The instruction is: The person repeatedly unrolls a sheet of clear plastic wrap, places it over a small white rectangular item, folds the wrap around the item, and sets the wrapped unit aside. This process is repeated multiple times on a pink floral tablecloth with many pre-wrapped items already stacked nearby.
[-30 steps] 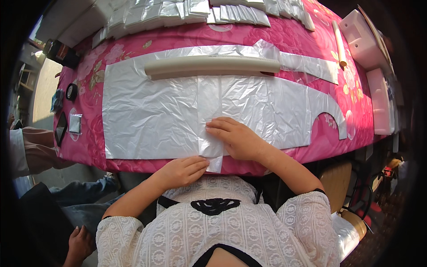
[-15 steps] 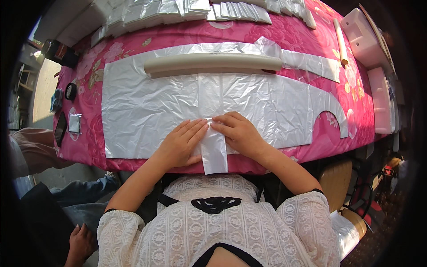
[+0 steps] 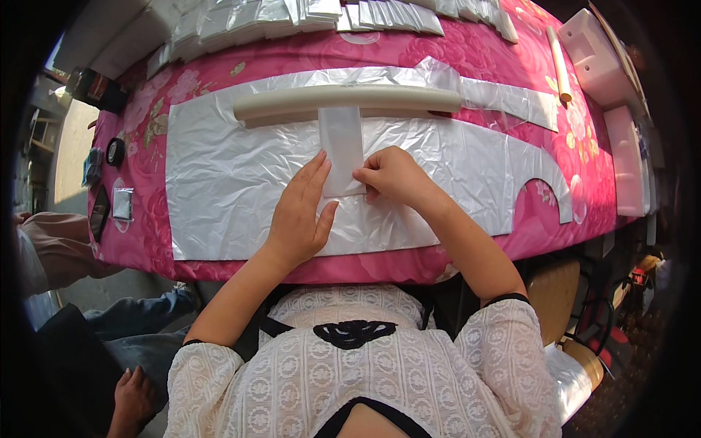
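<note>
A folded white plastic strip [image 3: 341, 150] lies lengthwise between my hands, its far end beside a cream pipe [image 3: 350, 97]. My left hand [image 3: 296, 215] is open, fingers stretched out flat, with the fingertips at the strip's left edge. On the other side my right hand [image 3: 394, 175] pinches the strip's right edge near its lower end between thumb and fingers. Under both hands spreads a wide, crinkled, thin white plastic sheet [image 3: 219, 190] with a curved cutout at its right end. The pipe rests across the sheet's far part.
A pink flowered cloth [image 3: 511, 69] covers the table. Piles of folded white plastic packets [image 3: 394, 16] line the far side. A thin tan tube [image 3: 558, 66] and white foam boxes [image 3: 602, 55] stand right. Leftward are tape [image 3: 115, 151], a small packet [image 3: 123, 204] and a seated person's hand [image 3: 135, 398].
The strip, which hung toward me past the table's near edge, now lies away from me, up to the pipe. My right hand has shifted slightly right and pinches its edge; my left hand has flattened.
</note>
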Motion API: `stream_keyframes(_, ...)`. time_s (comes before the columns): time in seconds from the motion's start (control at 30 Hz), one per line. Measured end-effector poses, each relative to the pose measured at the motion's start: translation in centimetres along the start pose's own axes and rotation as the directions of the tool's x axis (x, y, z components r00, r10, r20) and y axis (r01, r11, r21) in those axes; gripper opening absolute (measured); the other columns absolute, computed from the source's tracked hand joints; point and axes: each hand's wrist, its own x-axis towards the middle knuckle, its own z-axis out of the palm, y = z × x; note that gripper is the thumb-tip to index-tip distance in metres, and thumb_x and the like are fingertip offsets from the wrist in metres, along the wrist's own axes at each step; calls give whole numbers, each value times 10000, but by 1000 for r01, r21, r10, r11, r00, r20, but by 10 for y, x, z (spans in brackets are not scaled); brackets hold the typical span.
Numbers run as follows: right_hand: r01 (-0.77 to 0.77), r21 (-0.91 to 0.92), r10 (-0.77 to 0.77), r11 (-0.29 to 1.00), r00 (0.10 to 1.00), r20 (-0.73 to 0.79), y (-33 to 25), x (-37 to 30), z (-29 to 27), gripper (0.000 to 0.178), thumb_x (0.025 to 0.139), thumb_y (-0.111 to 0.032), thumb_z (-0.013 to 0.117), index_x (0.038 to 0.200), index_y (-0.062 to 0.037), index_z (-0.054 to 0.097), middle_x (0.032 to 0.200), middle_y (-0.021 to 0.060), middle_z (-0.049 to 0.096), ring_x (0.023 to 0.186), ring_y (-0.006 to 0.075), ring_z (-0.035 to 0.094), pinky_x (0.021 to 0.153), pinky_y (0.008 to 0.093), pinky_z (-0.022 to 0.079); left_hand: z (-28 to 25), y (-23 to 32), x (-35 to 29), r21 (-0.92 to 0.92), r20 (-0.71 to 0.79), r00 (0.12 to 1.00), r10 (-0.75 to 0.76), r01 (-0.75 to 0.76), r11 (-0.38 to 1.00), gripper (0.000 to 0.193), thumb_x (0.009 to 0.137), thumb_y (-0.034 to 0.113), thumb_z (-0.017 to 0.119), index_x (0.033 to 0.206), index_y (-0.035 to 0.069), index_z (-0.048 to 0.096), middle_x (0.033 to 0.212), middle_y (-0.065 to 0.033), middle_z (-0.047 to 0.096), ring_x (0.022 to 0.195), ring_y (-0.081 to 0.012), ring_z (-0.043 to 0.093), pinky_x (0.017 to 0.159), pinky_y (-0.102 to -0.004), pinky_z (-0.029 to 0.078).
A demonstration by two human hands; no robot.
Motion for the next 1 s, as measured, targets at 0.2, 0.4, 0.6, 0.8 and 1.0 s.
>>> stream_keyframes(0.2, -4, -33, 4, 999, 1000, -18, 3, -1, 5, 260, 758, -202, 649, 839, 45, 633, 630, 121, 629, 574, 180, 637, 565, 283, 490, 28, 3, -8, 317, 270, 959, -88, -2, 949, 784, 821, 354, 544, 1397, -32, 176, 1465, -207, 160, 1371, -319, 137, 1098, -438, 128)
stream_keyframes(0.4, 338, -740, -674, 581, 710, -204, 15, -16, 17, 604, 661, -200, 745, 1185, -33, 495, 1181, 145, 523, 1105, 267, 505, 900, 354, 435, 23, 2, -3, 329, 251, 966, -60, -27, 944, 743, 789, 310, 589, 1363, -38, 269, 1427, -196, 267, 1329, -306, 256, 1082, -417, 192)
stream_keyframes(0.6, 659, -635, -744, 404, 640, 192, 24, 15, -13, 550, 703, -194, 698, 1188, -14, 512, 1257, 137, 497, 1177, 290, 454, 995, 364, 374, 15, -3, 15, 239, 156, 988, -2, -36, 970, 673, 670, 142, 655, 1264, -48, 404, 1280, -191, 443, 1148, -318, 452, 983, -398, 352)
stream_keyframes(0.8, 691, -508, -734, 515, 661, 155, 24, 24, -22, 403, 713, -56, 599, 1115, -33, 577, 1187, 123, 552, 1107, 292, 508, 941, 369, 415, 17, -13, 24, 345, 100, 983, 153, -179, 922, 418, 695, 12, 555, 1104, -71, 525, 1096, -185, 562, 1006, -287, 552, 881, -353, 443)
stream_keyframes(1.0, 758, -503, -855, 416, 514, 68, 35, 17, -3, 326, 609, 54, 615, 910, -68, 643, 932, 54, 636, 862, 240, 597, 752, 333, 499, 9, -13, 3, 200, 59, 951, 305, -310, 929, 449, 629, 40, 638, 1070, -10, 571, 1071, -144, 603, 947, -283, 587, 822, -383, 476)
